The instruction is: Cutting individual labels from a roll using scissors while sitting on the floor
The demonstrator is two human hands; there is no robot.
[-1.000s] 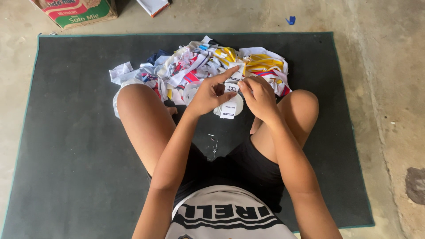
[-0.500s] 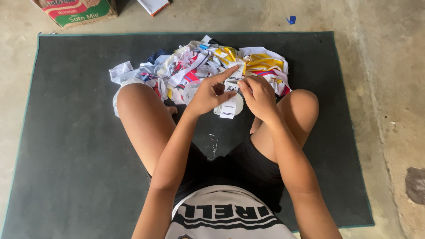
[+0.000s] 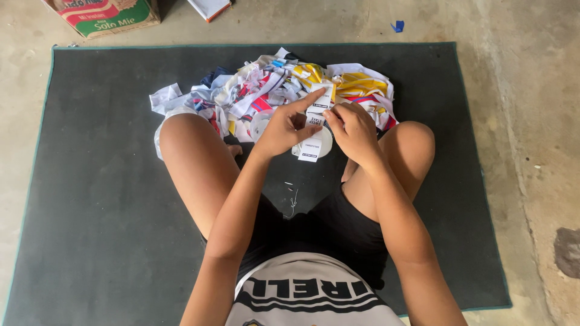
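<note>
White label strip (image 3: 315, 124) hangs roughly vertical, long axis running from the pile toward the person, lower end over a white roll (image 3: 323, 142). Left hand (image 3: 284, 127) pinches the strip's left edge, index finger stretched up along it toward the top end; right hand (image 3: 353, 130) has its fingertips closed on the right edge at mid-height. So the strip sits between the 2 hands, held by both. Versus 0.5 s ago: no visible change, same grip, same strip angle. All of this is above the dark mat (image 3: 90, 181), just in front of the heap of coloured scraps (image 3: 254, 90), between the knees.
</note>
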